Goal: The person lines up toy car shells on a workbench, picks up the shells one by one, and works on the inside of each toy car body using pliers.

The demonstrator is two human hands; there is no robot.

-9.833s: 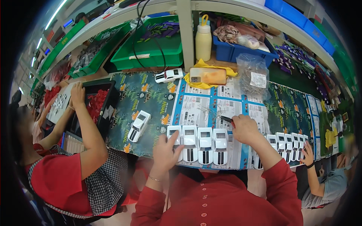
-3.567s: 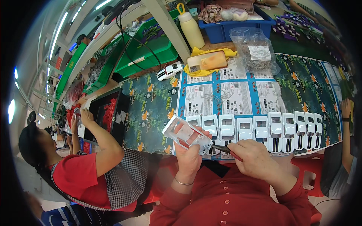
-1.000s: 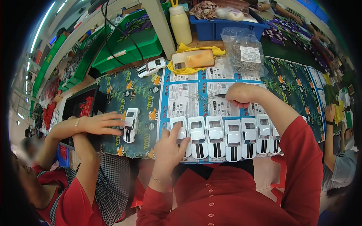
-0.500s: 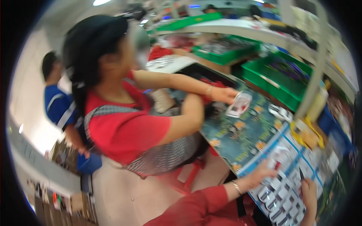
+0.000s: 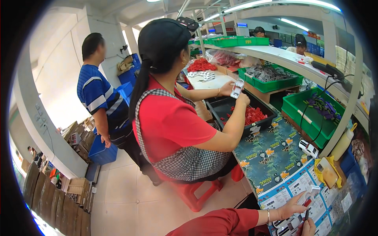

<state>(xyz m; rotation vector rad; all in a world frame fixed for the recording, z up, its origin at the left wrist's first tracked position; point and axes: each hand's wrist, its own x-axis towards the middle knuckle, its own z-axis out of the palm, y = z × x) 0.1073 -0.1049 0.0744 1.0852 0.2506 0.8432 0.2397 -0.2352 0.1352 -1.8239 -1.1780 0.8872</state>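
Note:
At the lower right, my left hand (image 5: 292, 207) is closed on a white toy car part (image 5: 312, 190) with a small red piece by the fingertips. Just below it, my right hand (image 5: 309, 227), partly cut off by the lower edge, grips a slim dark pointed tool (image 5: 306, 214), its kind unclear. Several white toy car bodies (image 5: 289, 225) lie under and beside my hands on the printed sheet (image 5: 300, 185). Farther up the table rests another white toy car (image 5: 308, 148) with dark windows.
Left of my table, a seated co-worker in red (image 5: 177, 122) holds a white toy car (image 5: 237, 88) over a black tray (image 5: 258, 129) of red parts. Green bins (image 5: 291, 103) stand along the back. A phone (image 5: 327, 172) and pale bottle (image 5: 343, 144) are at right. Another person (image 5: 96, 88) stands behind.
The view has swung left and steadied. My hands have come closer together, with the dark tool now near the car part. The co-worker's car is now between both their hands.

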